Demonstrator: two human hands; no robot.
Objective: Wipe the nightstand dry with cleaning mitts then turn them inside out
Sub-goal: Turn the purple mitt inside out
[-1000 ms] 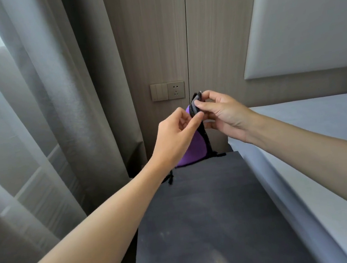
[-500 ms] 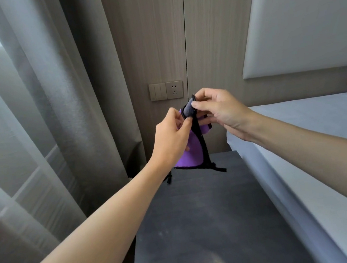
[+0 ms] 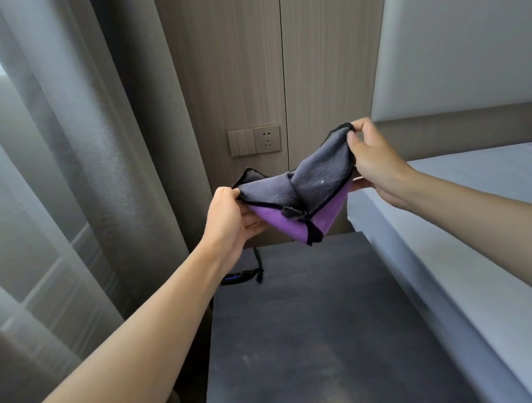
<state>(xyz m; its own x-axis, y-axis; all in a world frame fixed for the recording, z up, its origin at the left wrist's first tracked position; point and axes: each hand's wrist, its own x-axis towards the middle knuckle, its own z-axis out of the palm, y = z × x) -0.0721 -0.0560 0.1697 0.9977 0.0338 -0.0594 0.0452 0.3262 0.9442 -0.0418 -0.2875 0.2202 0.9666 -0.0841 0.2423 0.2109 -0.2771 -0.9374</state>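
Two hands: left, right. One mitt. One nightstand. One bed. One wall socket.

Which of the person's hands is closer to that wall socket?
Neither clearly. In the picture the left hand sits below the wall socket and slightly left; the right hand sits well off to its right. Both grip the mitt.

The dark grey table stood between the curtain on the left and the bed on the right. A black-edged mitt lay at its far left corner.
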